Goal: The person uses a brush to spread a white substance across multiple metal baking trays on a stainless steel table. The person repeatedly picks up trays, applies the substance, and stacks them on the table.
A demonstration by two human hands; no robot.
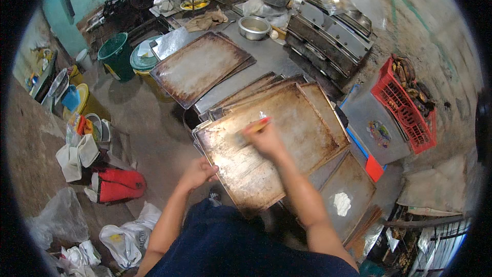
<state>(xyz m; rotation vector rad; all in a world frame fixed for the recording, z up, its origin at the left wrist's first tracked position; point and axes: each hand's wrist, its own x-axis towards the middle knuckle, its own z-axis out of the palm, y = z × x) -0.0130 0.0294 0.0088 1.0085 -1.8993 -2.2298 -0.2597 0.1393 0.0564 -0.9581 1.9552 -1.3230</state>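
A worn, brown-stained metal baking sheet [246,177] lies tilted on a stack of similar sheets. My left hand [200,173] grips its left edge, thumb on top. Over the sheet, my right hand [267,142] is shut on a brush [260,124] with a red and yellow handle; motion blurs its bristle end, so contact with the metal is hard to tell. A small white smear [262,114] shows just beyond the hand. To the right, a lump of white paste or powder [342,204] sits on another sheet [355,184].
More baking sheets [201,65] lie at the table's far left, near a metal pot [254,28]. A red plastic crate [403,111] of bananas stands on the right. Lidded buckets [144,59] and a red bag [119,185] are on the floor at left.
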